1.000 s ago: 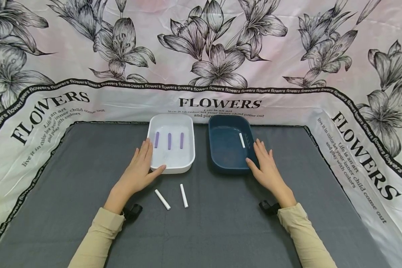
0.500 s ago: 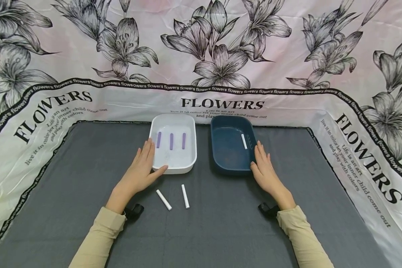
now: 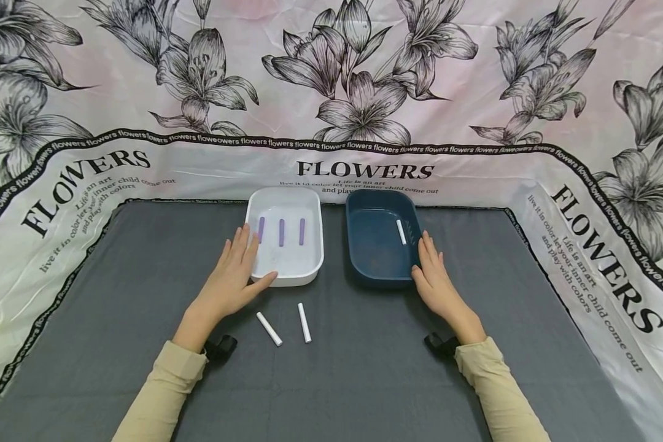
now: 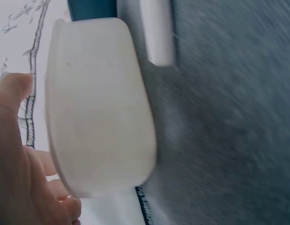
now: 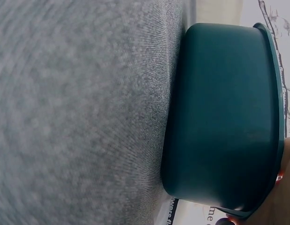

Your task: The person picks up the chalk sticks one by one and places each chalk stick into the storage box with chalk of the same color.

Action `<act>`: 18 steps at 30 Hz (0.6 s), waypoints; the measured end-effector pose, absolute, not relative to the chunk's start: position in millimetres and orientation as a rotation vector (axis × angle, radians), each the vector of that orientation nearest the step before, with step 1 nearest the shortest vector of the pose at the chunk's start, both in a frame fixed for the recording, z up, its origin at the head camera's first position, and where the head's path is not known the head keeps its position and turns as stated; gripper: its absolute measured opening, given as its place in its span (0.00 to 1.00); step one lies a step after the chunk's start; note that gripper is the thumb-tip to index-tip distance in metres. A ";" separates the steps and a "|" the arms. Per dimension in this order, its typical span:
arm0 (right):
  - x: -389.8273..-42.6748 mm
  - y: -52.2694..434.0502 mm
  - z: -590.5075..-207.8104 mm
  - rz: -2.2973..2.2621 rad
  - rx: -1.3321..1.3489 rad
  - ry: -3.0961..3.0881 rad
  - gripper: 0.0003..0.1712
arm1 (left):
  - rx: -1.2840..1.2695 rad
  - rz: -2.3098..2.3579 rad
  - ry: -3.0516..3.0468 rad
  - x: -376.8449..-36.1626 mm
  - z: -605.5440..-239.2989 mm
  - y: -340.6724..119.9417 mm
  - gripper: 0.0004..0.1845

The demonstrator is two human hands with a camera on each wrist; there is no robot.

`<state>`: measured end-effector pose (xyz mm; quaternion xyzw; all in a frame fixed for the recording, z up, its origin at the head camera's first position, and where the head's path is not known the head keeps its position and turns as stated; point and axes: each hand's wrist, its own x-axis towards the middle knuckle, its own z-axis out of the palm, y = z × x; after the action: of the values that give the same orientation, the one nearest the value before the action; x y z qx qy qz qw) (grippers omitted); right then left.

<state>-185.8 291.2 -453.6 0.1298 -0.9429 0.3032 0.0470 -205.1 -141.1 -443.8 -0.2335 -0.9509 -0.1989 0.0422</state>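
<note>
- White tub (image 3: 287,264) is standing on the bench (image 3: 359,368), left of the blue tub (image 3: 377,255).
- Left hand (image 3: 228,277), fingers straight, is touching the white tub; right hand (image 3: 441,283), likewise straight-fingered, the blue.
- Uneven pushing could be setting the purple sticks (image 3: 281,233) rolling.

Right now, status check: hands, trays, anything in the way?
Left hand at white tray; right hand at blue tray. Two white sticks in front, touching neither.

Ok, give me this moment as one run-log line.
left hand: at white tray; right hand: at blue tray; white tray: three purple sticks; blue tray: one white stick; grey cloth: two white sticks
</note>
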 end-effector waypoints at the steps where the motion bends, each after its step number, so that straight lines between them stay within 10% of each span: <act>1: -185.9 290.9 -453.6 0.926 0.394 -2.879 0.35 | -0.726 -0.606 -2.903 -203.9 -442.4 -139.3 0.50; 18: -186.8 291.2 -453.2 0.944 0.387 -2.863 0.35 | -0.994 -0.918 -2.238 -150.3 -430.1 -75.9 0.30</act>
<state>-186.8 291.2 -453.2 0.1272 -0.9408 0.3101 0.0510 -150.3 -75.9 -430.1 -0.3671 -0.8263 -0.3389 0.2600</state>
